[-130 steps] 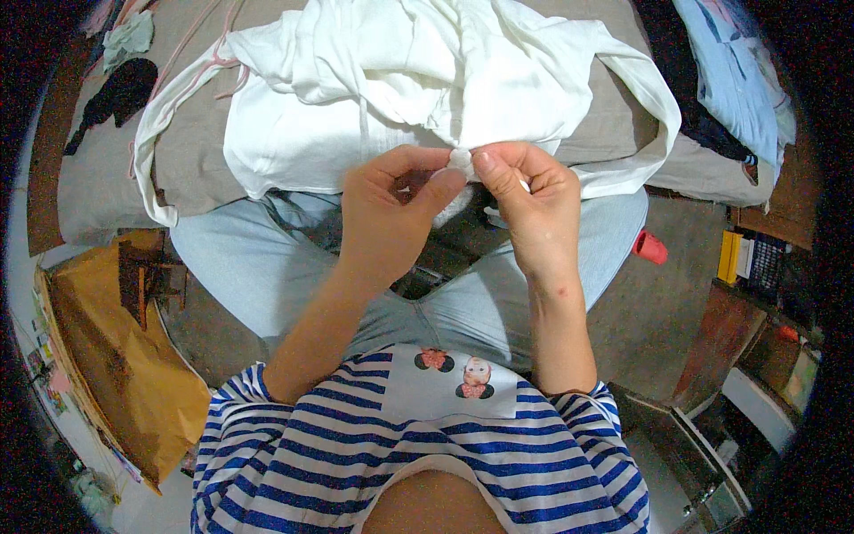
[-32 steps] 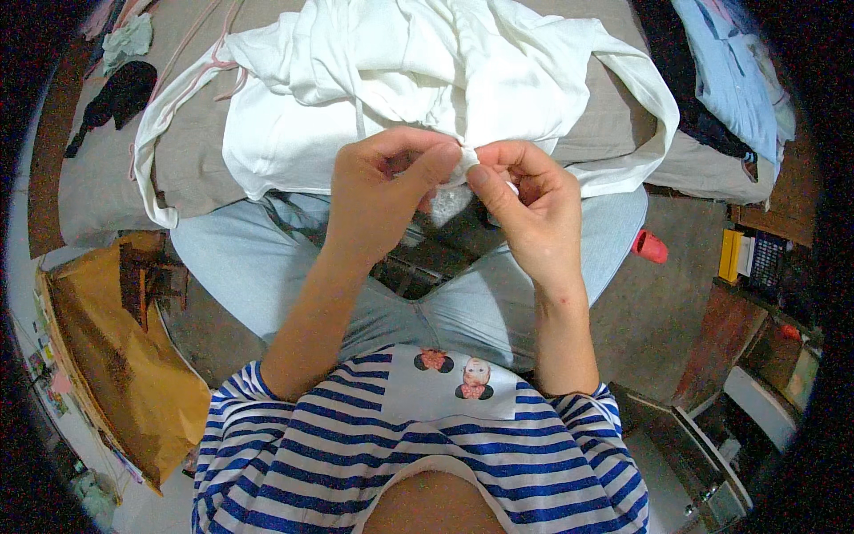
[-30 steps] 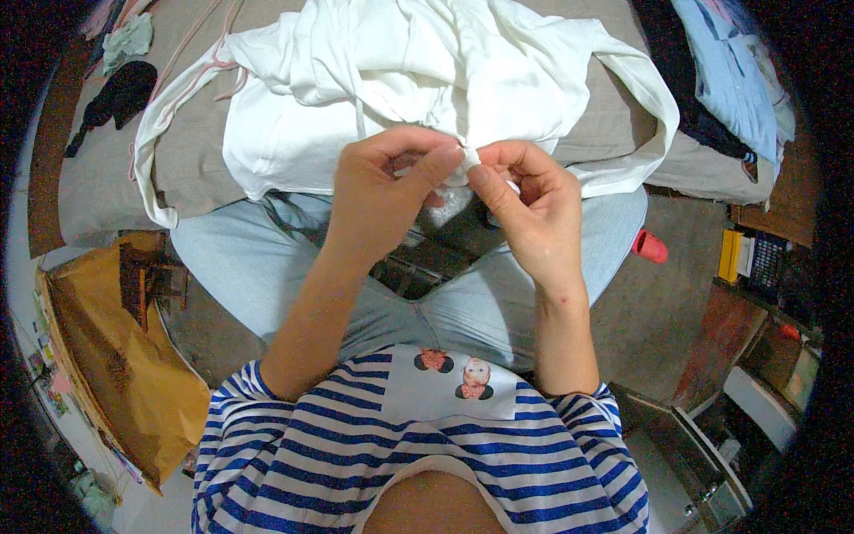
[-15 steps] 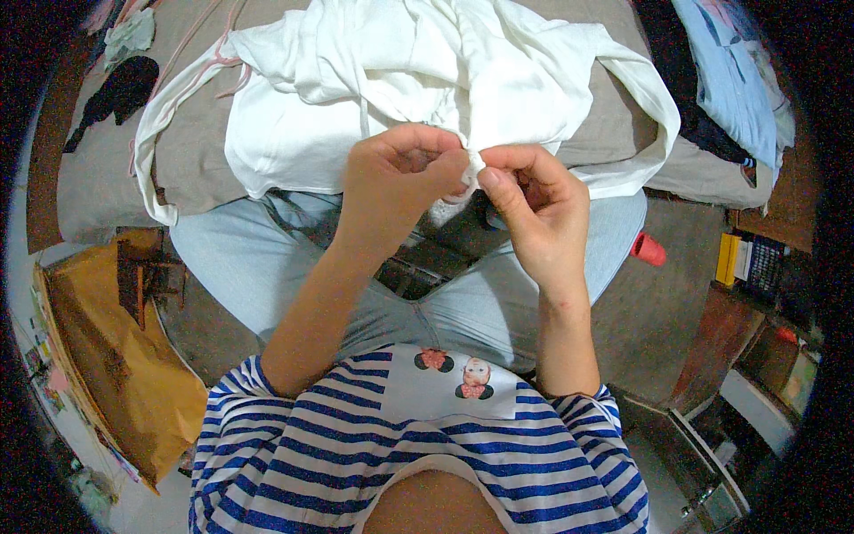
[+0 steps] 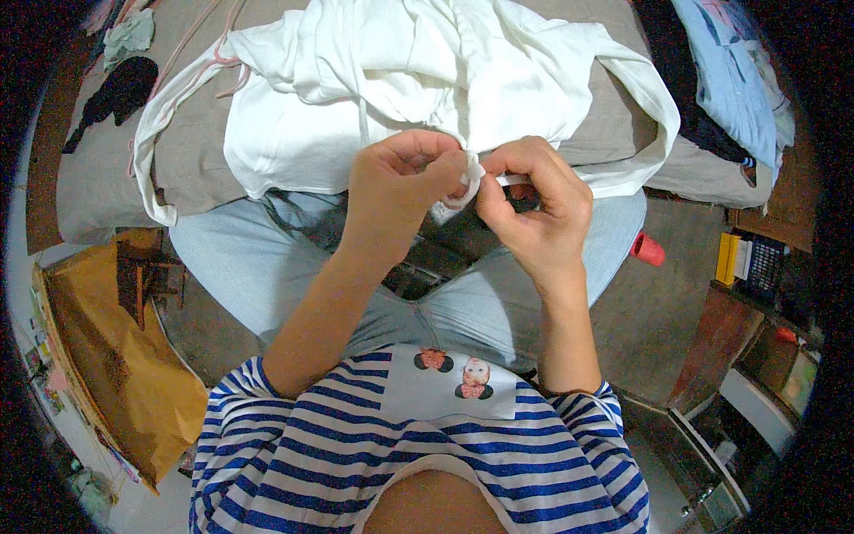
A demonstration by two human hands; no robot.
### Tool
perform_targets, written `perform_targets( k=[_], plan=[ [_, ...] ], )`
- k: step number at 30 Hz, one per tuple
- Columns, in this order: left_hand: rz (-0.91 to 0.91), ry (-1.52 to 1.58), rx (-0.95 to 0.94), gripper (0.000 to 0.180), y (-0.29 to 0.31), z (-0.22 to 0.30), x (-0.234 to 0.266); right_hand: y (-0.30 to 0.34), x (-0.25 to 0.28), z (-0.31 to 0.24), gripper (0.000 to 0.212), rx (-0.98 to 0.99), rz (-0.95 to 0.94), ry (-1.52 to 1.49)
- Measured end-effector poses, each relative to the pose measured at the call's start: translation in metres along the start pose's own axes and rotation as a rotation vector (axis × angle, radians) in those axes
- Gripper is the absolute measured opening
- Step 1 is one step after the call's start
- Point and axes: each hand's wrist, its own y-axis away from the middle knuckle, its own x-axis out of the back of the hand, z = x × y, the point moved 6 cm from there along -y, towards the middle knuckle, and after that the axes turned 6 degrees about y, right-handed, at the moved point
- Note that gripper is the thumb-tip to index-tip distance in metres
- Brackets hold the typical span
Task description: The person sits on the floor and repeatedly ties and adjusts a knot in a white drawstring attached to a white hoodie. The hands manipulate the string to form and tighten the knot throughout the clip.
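A white garment (image 5: 414, 53) lies bunched in front of me, with its long strips curving out to both sides. Between my hands, a narrow white fabric strip (image 5: 471, 190) makes a small loop close to the garment's near edge. My left hand (image 5: 400, 178) pinches this strip from the left, thumb against curled fingers. From the other side, my right hand (image 5: 541, 200) is closed on the strip too, and a short flat piece of it shows between the fingers. The fingertips of both hands are almost touching. Exactly how the strip is wound there is too small to tell.
The garment rests on a grey-brown cloth surface (image 5: 200, 133) with a black cloth (image 5: 124, 89) at left and light blue clothes (image 5: 734, 89) at right. My jeans-clad knees spread below it. A red cup (image 5: 648, 249) is on the floor at right, a brown paper sheet (image 5: 124, 329) at left.
A loop of the white strip now shows between my fingertips. My right hand has shifted slightly, its fingers curled more, and a flat piece of strip shows in it. My left hand has barely moved.
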Motion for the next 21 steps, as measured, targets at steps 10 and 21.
perform_targets(
  k=[10,21],
  plan=[
    [0.128,-0.176,-0.223,0.01,0.007,0.01,-0.005,0.004,-0.001,-0.014,0.014,0.273,0.182,0.224],
    [0.144,-0.272,-0.382,0.01,0.011,0.019,-0.006,0.011,-0.005,0.017,0.008,-0.278,0.024,-0.203]
  ],
)
